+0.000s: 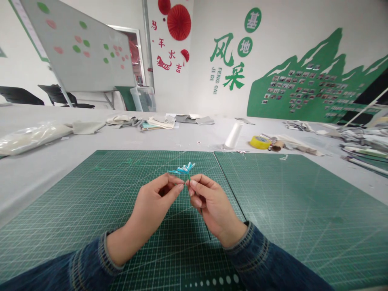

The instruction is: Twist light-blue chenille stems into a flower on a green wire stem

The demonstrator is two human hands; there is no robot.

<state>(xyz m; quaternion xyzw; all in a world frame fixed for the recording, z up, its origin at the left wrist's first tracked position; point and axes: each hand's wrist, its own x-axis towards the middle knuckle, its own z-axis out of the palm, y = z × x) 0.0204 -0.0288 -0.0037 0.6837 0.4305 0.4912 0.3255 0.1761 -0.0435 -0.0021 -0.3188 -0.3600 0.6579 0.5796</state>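
Observation:
A small artificial flower (184,168) with light blue and white petals stands above my fingertips, over the green cutting mat (121,194). My right hand (209,202) is closed around its thin stem, which is green just under the petals. The dark lower end of the stem slants out below the palm. Close beside it, my left hand (159,198) pinches thumb and forefinger together near the top of the stem. Whatever lies between those left fingertips is too small to make out.
A second cutting mat (291,202) adjoins on the right. Beyond the mats stand a white thread cone (234,136) and a yellow tape roll (260,142). Fabric scraps (160,122) lie along the back of the table, with a plastic-wrapped bundle (33,137) at left.

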